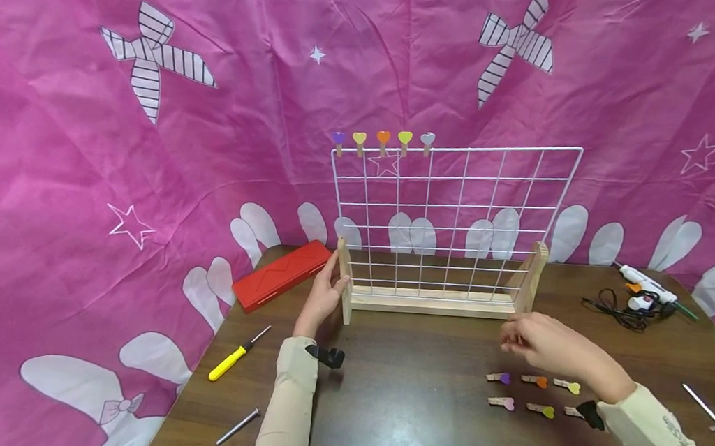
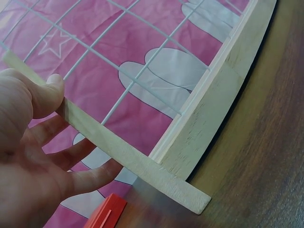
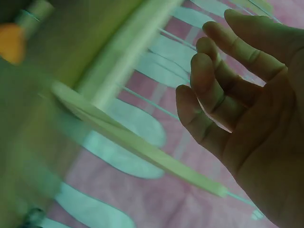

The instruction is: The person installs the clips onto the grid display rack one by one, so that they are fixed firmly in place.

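A white wire grid rack (image 1: 459,208) stands upright in a wooden base (image 1: 433,306). My left hand (image 1: 325,294) grips its left wooden side post (image 2: 118,147), thumb on one face and fingers round the other. Several heart clothespins, including a purple one (image 1: 339,138) and a silver one (image 1: 428,139), are clipped along the left of the top wire. My right hand (image 1: 537,341) hovers with loosely bent fingers and holds nothing, near the right side post (image 1: 531,279). Below it lie two rows of heart clothespins, among them an orange one (image 1: 535,382) and a pink one (image 1: 502,403); my wrist strap partly covers one.
A red case (image 1: 280,276) lies left of the rack. Nearer me on the left are a yellow-handled screwdriver (image 1: 229,363) and a metal bolt (image 1: 238,426). At right lie a glue gun (image 1: 647,283) with a black cord and a thin metal rod (image 1: 702,406). A pink curtain hangs behind.
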`<state>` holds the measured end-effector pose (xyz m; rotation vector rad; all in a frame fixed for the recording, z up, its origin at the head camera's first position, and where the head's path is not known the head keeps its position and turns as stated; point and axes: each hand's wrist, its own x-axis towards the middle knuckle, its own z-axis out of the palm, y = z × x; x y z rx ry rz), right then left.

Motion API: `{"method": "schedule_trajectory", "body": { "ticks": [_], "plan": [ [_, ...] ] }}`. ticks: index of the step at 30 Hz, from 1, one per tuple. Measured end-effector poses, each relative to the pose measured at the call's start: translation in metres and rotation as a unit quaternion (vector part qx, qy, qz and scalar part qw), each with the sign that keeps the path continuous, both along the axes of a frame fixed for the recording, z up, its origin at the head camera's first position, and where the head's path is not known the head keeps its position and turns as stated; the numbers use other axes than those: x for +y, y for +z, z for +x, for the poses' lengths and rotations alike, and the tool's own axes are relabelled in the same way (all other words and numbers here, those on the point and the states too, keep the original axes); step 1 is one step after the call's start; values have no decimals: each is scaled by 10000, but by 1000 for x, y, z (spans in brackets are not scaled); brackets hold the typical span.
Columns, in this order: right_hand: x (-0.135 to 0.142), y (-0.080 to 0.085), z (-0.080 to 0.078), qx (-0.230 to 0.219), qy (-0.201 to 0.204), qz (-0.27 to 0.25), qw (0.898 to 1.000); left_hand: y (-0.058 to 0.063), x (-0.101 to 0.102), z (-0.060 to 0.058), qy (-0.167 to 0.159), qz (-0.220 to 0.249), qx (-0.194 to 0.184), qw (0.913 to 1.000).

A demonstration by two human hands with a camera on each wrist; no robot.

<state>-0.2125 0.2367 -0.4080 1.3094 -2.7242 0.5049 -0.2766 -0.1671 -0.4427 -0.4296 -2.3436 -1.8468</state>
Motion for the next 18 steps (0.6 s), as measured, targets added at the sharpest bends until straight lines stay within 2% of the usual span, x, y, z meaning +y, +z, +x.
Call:
{"method": "schedule_trajectory", "body": {
  "ticks": [3, 7, 12, 18],
  "plan": [
    [-1, -19, 5, -323, -95, 327, 9989, -2, -1, 0, 1, 46, 24, 10000],
    [-3, -36, 10, -574, -330, 667, 9956, -3, -2, 0, -22, 71, 49, 10000],
    [-1, -50, 11, -917, -425, 627, 9929, -3, -2, 0, 2, -25, -68, 10000],
    [0, -60, 11, -874, -427, 569, 9936, -2, 1, 0, 50, -45, -93, 9999]
  ]
}}
